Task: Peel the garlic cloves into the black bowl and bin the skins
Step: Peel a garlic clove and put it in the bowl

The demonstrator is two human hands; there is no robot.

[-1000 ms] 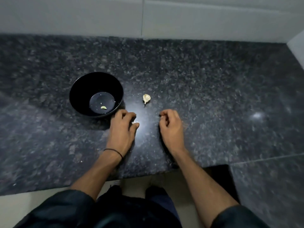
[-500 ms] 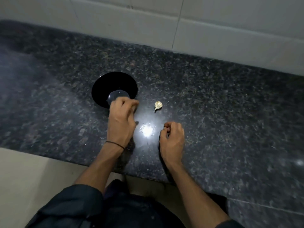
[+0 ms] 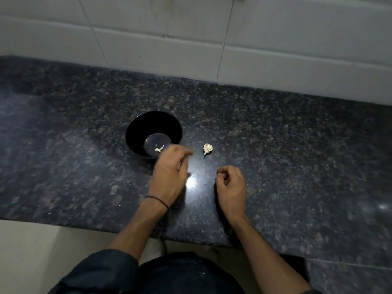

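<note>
The black bowl (image 3: 137,132) stands on the dark granite counter (image 3: 286,145) with two pale peeled cloves (image 3: 159,148) lying on its bottom. A small unpeeled garlic piece (image 3: 207,148) lies on the counter just right of the bowl. My left hand (image 3: 169,172) hovers at the bowl's near right rim, motion-blurred, its fingers loose and pointing right toward the garlic, with nothing visible in them. My right hand (image 3: 231,185) rests lower right, fingers curled in against the thumb. Whether it holds skin is hidden.
A white tiled wall (image 3: 212,39) backs the counter. The counter's front edge (image 3: 84,224) runs just below my wrists, with pale floor beneath at the left. A bright light reflection (image 3: 192,183) sits between my hands. No bin is in view.
My left hand went over the bowl and has come back off it toward the right. The bowl now holds two cloves instead of one. The view tilted up toward the wall.
</note>
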